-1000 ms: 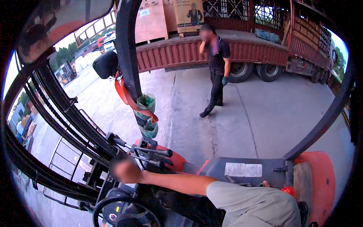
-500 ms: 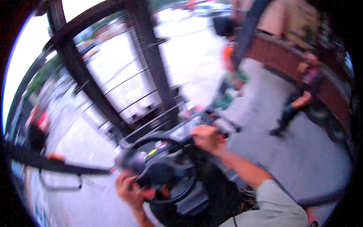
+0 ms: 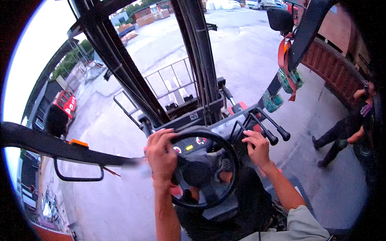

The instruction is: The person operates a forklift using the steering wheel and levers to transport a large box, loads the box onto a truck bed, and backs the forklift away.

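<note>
My left hand (image 3: 161,154) is closed at the upper left of a black steering wheel (image 3: 236,168), its fingers curled at the rim. Whether a knob sits under the palm is hidden. To the right of the wheel, my right hand (image 3: 258,149) has its fingertips on the end of the nearest black control lever (image 3: 237,123). Two more levers with black knobs (image 3: 284,133) stand just right of it. Behind the wheel lies a dashboard (image 3: 189,148) with gauges and a small yellow display.
Ahead rises the black forklift mast (image 3: 197,52), with a load backrest (image 3: 171,76) behind it. At right a person (image 3: 341,136) walks beside a rust-red container wall (image 3: 325,66). A mirror (image 3: 280,20) and orange strap (image 3: 283,56) hang on the right pillar. Far left stands a red vehicle (image 3: 65,102).
My left hand has gone from the wheel's lower left up to its upper left. My right hand stays by the levers. The view has shifted, and the walking person appears farther right.
</note>
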